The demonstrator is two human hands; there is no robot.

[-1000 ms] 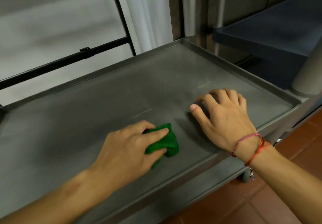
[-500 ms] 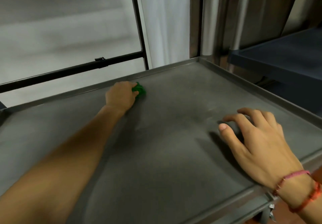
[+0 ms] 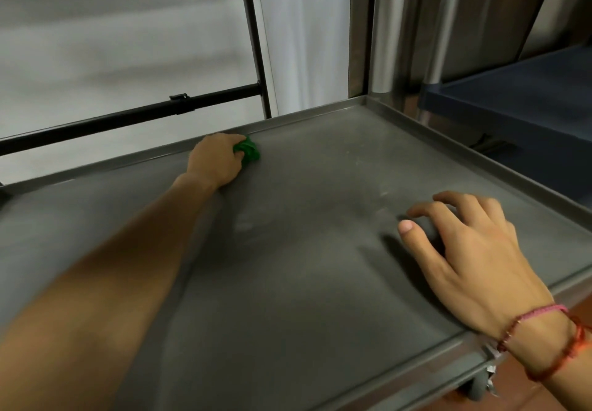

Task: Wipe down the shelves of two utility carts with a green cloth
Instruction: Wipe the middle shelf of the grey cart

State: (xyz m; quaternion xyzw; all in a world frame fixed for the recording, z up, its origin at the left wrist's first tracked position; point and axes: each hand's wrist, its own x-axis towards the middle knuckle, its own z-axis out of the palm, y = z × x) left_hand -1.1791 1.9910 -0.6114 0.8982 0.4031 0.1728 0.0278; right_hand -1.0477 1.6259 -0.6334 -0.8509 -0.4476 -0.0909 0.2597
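Now grips the green cloth [image 3: 248, 152], bunched up, in the left hand [image 3: 216, 161], fingers curled round it, pressed to the cart shelf [image 3: 320, 218] just beside the far rim [image 3: 304, 115]. Has carried it there from the near edge, away from the right hand [image 3: 474, 250]. Keeps that hand resting loose on the shelf as before, well right of the grip, bracelets [image 3: 544, 340] at the wrist.

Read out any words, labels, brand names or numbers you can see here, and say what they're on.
None to read. The steel cart shelf, the green cloth, the blue cart beside it, the black bar and the wrist bracelets show no writing.
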